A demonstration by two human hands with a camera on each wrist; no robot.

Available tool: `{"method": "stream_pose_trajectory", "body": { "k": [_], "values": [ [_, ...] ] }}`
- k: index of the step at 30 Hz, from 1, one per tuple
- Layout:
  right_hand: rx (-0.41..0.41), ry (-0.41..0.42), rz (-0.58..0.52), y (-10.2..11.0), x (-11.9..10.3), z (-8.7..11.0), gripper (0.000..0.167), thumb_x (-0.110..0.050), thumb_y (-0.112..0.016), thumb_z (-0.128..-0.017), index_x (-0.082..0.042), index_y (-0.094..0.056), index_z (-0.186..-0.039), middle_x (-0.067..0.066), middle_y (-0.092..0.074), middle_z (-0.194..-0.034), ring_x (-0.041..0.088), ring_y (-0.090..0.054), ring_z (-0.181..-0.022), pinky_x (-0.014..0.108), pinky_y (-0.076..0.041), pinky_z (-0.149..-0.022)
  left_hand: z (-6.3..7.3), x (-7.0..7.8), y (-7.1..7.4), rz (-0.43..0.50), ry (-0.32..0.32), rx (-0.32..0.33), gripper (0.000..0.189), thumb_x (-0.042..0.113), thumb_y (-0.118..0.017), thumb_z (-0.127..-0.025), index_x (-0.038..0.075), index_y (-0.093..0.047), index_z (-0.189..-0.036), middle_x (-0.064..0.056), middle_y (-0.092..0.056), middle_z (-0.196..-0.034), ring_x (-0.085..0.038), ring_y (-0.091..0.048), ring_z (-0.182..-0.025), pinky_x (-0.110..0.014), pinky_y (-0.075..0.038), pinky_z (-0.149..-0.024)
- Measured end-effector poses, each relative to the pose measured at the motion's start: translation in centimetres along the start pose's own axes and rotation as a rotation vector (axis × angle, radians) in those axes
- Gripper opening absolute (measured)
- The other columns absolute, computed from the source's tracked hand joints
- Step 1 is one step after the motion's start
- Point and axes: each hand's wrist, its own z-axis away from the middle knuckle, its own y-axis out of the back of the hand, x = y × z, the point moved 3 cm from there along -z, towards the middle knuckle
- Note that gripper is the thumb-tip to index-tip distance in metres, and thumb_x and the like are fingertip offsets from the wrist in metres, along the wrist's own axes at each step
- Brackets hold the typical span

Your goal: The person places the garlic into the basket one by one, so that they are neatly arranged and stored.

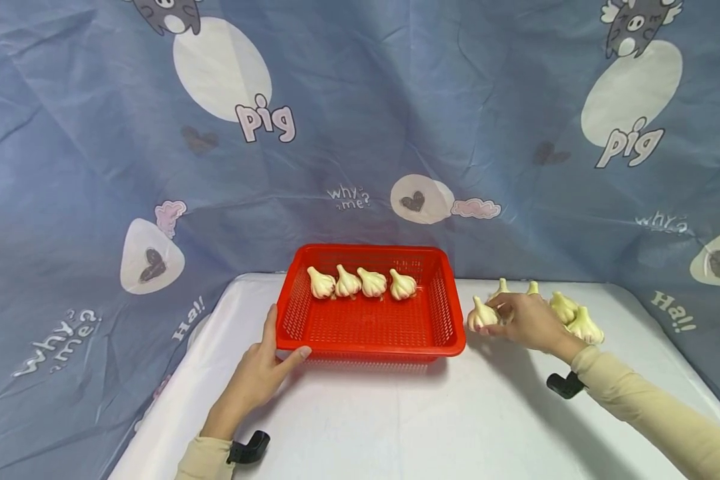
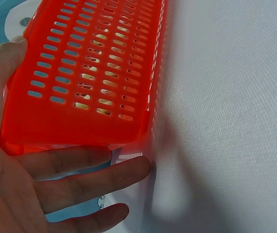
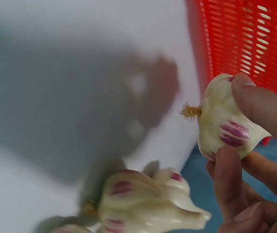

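Presently, right hand (image 1: 525, 320) pinches one garlic bulb (image 1: 482, 316) between thumb and fingers, just right of the red basket (image 1: 366, 329), whose near-left corner the left hand (image 1: 255, 375) touches with fingers extended, four bulbs (image 1: 373, 284) lying inside toward the far wall, further bulbs (image 1: 585, 327) on the white table (image 1: 360, 420) by the right hand.
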Motion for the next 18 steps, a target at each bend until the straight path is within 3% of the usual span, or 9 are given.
{"method": "stream_pose_trajectory", "body": {
  "k": [4,8,13,18],
  "values": [
    [0.018,-0.039,-0.006,1.4,-0.4,-0.6,0.049,-0.038,-0.096,-0.078,-0.010,-0.078,-0.114,0.009,-0.082,-0.099,0.025,-0.078,-0.085,0.038,-0.055,-0.066,-0.1,0.0,0.0,0.004,-0.005,0.004,0.114,0.065,-0.070,-0.095,0.025,0.004,-0.172,-0.014,-0.075,-0.100,-0.016,-0.070,-0.082,-0.055,-0.055,-0.092],
    [0.055,-0.087,0.014,2.7,-0.7,-1.2,0.046,-0.041,-0.094,-0.080,-0.016,-0.079,-0.116,0.005,-0.082,-0.102,0.017,-0.071,-0.072,0.034,-0.048,-0.060,-0.1,0.0,0.0,0.003,-0.005,0.005,0.114,0.065,-0.069,-0.095,0.027,0.005,-0.172,-0.015,-0.076,-0.102,-0.017,-0.070,-0.084,-0.055,-0.055,-0.093],
    [0.154,-0.012,0.036,4.2,-1.4,-2.1,0.042,-0.035,-0.094,-0.080,-0.017,-0.081,-0.116,0.005,-0.082,-0.103,0.009,-0.066,-0.062,0.034,-0.046,-0.059,0.0,0.0,0.0,0.006,-0.008,0.004,0.114,0.065,-0.070,-0.095,0.027,0.004,-0.172,-0.021,-0.075,-0.114,-0.024,-0.073,-0.092,-0.058,-0.054,-0.096],
    [0.189,0.036,0.033,4.7,-2.2,-3.1,0.041,-0.041,-0.094,-0.080,-0.022,-0.083,-0.114,0.001,-0.083,-0.099,0.009,-0.070,-0.066,0.035,-0.046,-0.063,0.0,0.0,-0.1,0.005,-0.003,0.001,0.115,0.065,-0.070,-0.095,0.025,0.005,-0.172,-0.018,-0.076,-0.103,-0.020,-0.071,-0.086,-0.056,-0.054,-0.094]
  ]
}}
